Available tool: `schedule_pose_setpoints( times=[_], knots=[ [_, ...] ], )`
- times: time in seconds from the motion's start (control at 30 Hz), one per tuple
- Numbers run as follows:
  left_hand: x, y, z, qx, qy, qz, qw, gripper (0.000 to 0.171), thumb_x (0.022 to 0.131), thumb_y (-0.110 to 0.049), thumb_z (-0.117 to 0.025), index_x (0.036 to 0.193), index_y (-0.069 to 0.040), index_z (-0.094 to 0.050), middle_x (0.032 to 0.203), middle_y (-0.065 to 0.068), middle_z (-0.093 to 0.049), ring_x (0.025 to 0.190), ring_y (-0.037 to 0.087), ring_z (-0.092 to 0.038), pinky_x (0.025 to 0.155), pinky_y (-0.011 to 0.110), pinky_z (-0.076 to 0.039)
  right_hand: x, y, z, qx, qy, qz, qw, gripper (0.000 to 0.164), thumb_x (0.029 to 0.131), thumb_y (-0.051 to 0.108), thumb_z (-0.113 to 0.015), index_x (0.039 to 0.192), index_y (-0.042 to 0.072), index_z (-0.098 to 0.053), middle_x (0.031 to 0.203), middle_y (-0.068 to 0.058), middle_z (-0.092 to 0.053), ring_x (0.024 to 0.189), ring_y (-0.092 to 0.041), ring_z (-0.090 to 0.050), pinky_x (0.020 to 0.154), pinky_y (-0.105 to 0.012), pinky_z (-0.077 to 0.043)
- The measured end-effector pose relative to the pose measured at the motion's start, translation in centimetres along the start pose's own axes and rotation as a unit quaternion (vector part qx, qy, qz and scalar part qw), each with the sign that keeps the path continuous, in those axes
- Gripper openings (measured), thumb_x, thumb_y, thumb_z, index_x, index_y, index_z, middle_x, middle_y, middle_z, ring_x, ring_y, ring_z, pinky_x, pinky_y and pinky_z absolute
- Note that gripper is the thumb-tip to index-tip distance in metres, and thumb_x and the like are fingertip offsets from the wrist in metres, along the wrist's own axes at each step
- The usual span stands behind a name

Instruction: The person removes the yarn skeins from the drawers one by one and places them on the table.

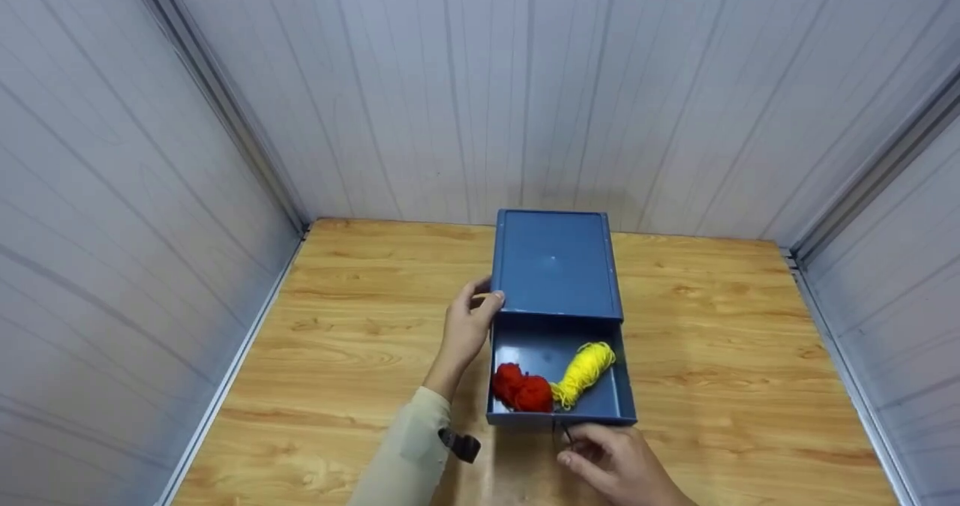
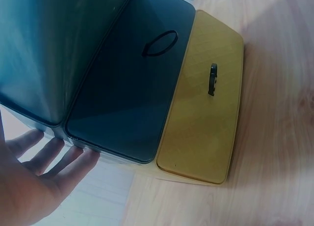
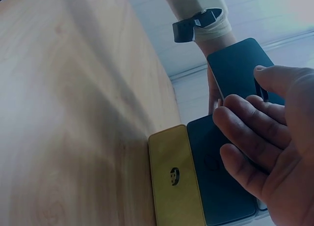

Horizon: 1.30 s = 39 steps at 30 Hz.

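Note:
A blue drawer cabinet (image 1: 555,262) stands on the wooden table with its top drawer (image 1: 525,337) pulled out. Inside that drawer, red yarn (image 1: 523,388) lies at the front left and a twisted yellow yarn skein (image 1: 586,371) at the right. My left hand (image 1: 466,326) rests against the cabinet's left side, its fingers (image 2: 76,169) fairly straight and the thumb at the top edge. At the drawer's front, my right hand (image 1: 615,461) holds the black loop handle (image 3: 261,91) with thumb and fingers.
Below the pulled-out drawer are a closed dark blue drawer (image 2: 122,88) with a black loop and a closed yellow drawer (image 2: 201,123) with a black handle. Pale panel walls (image 1: 465,94) enclose the wooden table (image 1: 360,326) at the back and both sides.

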State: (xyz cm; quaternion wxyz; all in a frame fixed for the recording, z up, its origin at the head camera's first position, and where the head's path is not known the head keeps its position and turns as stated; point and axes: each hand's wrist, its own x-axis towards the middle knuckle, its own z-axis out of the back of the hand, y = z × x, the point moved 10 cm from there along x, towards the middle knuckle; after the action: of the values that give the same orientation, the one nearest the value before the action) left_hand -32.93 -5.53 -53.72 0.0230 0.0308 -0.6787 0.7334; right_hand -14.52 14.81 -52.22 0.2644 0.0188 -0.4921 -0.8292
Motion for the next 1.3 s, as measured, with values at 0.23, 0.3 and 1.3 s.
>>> schedule_pose_setpoints(
  times=[0.23, 0.3, 1.3],
  knots=[
    [-0.1, -0.6, 0.0, 0.012, 0.003, 0.011, 0.9999, 0.047, 0.099, -0.021, -0.063, 0.142, -0.002, -0.058, 0.133, 0.019, -0.063, 0.117, 0.033, -0.062, 0.095, 0.042, -0.055, 0.0, 0.0, 0.3, -0.007, 0.015, -0.015, 1.000, 0.020, 0.097, 0.026, -0.073, 0.111, 0.011, -0.074, 0.093, 0.004, -0.075, 0.082, 0.000, -0.067, 0.068, -0.025, -0.058],
    [0.0, -0.4, 0.0, 0.009, 0.001, 0.008, 0.9999, 0.048, 0.099, -0.022, -0.064, 0.142, -0.003, -0.058, 0.133, 0.018, -0.063, 0.117, 0.032, -0.062, 0.095, 0.042, -0.055, 0.0, 0.2, 0.6, -0.015, 0.020, -0.025, 0.999, 0.022, 0.097, 0.028, -0.073, 0.112, 0.012, -0.074, 0.093, 0.005, -0.075, 0.082, 0.000, -0.067, 0.067, -0.025, -0.058],
    [0.0, -0.1, 0.0, 0.002, 0.005, -0.001, 1.0000, 0.050, 0.096, -0.034, -0.066, 0.141, -0.010, -0.060, 0.131, 0.012, -0.064, 0.115, 0.027, -0.062, 0.094, 0.039, -0.055, 2.5, 4.5, 9.4, -0.152, -0.108, -0.027, 0.982, 0.029, 0.084, 0.026, -0.086, 0.111, 0.029, -0.077, 0.113, 0.016, -0.070, 0.092, -0.005, -0.067, 0.071, -0.025, -0.056]
  ],
)
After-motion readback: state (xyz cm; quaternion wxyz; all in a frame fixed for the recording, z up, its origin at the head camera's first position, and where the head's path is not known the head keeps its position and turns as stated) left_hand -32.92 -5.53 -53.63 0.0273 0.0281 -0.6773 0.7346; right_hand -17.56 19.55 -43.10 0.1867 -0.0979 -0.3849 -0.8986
